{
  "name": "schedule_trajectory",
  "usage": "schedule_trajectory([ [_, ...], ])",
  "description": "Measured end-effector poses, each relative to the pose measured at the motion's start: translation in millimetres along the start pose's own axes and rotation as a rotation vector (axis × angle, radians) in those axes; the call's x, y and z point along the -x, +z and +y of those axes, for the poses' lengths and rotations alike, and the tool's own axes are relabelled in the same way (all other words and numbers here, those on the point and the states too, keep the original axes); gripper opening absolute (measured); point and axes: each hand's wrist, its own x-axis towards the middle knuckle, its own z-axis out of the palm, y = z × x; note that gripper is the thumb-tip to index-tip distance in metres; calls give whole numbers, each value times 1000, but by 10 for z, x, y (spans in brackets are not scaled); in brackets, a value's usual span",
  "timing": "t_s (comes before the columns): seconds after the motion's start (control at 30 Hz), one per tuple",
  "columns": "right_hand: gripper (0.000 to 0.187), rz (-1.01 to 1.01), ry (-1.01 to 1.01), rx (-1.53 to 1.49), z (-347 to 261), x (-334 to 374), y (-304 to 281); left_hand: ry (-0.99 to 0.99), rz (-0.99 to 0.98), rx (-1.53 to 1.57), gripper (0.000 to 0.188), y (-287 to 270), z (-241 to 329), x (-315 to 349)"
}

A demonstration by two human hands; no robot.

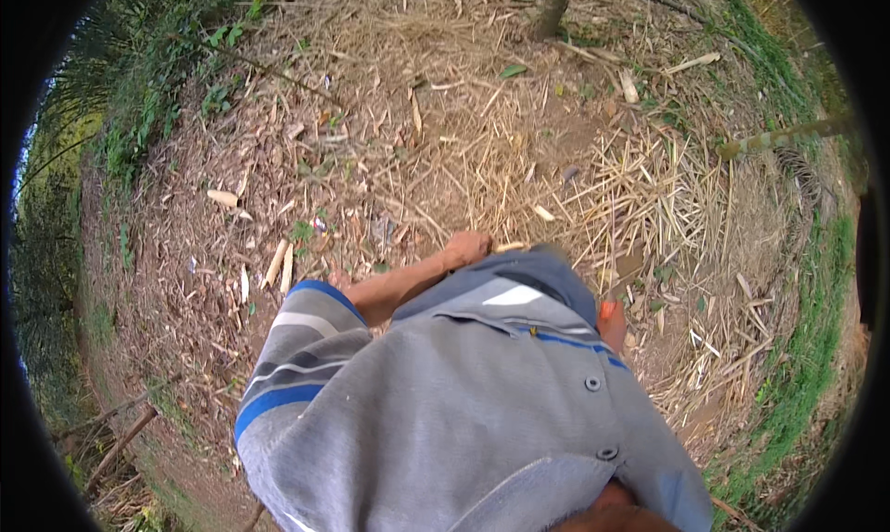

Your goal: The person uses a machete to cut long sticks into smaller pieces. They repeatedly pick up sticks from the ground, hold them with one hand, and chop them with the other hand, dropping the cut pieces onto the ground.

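Observation:
My left hand (470,247) is closed at the far edge of my dark grey-blue shorts (561,271), its bare forearm reaching in from the striped sleeve. A short pale strip (509,247), like a piece of wood or cane, shows just right of its fingers. Whether the hand grips it is too small to tell. At the right side of my grey shirt (482,384) there is a patch of skin with something bright orange (608,310) at its top. I cannot make out whether it belongs to my right hand or a foot. My right arm is hidden behind my body.
Dry split strips (649,194) lie heaped at the right. Wood chips and pale offcuts (275,263) cover the brown ground on the left. A thin trunk (554,8) stands at the far side, a mossy pole (783,138) at the right. Green plants (144,115) border the left.

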Motion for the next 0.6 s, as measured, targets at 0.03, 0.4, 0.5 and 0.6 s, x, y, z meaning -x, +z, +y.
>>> schedule_trajectory([
  [0.03,58,-24,-13,17,80,0,39,-37,-18,-2,35,-46,116,121],
  [0.4,27,-219,-144,-771,-1288,-1327,-9,-651,277,1036,51,185,1006,-820],
  [0.5,28,-181,-227,-1008,-1481,-1512,210,-638,296,1589,41,124,1620,-1001],
  [0.6,32,-277,-206,-929,-1513,-1410,-157,-605,432,1582,35,-63,1785,-992],
])
